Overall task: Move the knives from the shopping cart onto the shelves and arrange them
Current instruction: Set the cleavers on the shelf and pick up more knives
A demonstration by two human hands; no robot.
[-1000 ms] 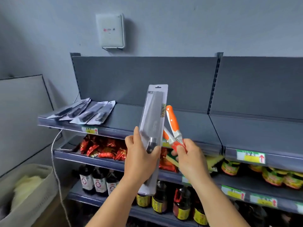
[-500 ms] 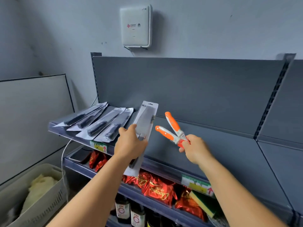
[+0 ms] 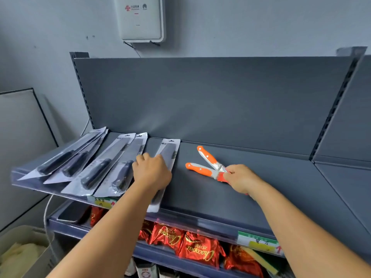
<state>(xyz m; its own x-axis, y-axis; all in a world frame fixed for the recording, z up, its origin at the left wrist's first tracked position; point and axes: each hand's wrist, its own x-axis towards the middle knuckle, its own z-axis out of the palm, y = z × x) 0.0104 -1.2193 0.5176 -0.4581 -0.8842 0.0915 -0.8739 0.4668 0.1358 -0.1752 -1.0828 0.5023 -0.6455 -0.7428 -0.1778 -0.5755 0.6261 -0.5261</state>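
Observation:
A packaged cleaver [image 3: 168, 152] in clear plastic lies flat on the grey top shelf [image 3: 251, 189], its lower end over the front edge. My left hand [image 3: 151, 171] lies on top of it, fingers curled over the pack's left edge. To its left, several packaged black-handled knives [image 3: 96, 167] lie side by side. My right hand [image 3: 242, 178] pinches two orange-handled knives [image 3: 206, 164] by their blade ends; the handles spread apart in a V and rest on the shelf. The shopping cart is out of view.
A white wall box [image 3: 140, 19] hangs above the shelving. The shelf below holds red snack bags [image 3: 197, 248] and price tags [image 3: 259, 242] line the shelf fronts. A pale bin [image 3: 22, 253] stands at the lower left, with a white cable [image 3: 47, 213] beside it.
Both hands dropped from mid-air to the top shelf. The cleaver pack went from upright to flat beside the other knives, and the orange-handled pair now touches the shelf. The camera moved closer.

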